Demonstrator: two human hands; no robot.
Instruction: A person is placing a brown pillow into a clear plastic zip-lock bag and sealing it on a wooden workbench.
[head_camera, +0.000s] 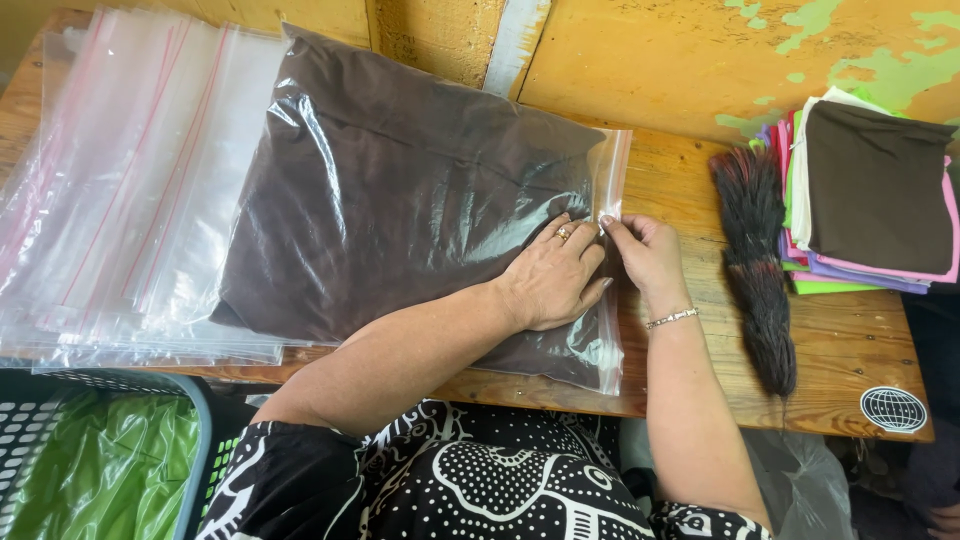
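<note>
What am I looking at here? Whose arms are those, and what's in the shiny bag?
This one picture comes from a small camera worn on a person's head, so you look down at their own two arms, just as they see them. There is no machine here, only bare hands.

The left hand lies flat on a clear plastic bag with dark brown cloth folded inside. The right hand pinches the bag's edge, where its closing strip runs.

Everything lies on a wooden table. To the left is a pile of empty clear bags. To the right lie a dark brush and a stack of folded cloths in several colours. At the bottom left is a basket with something green in it.
</note>
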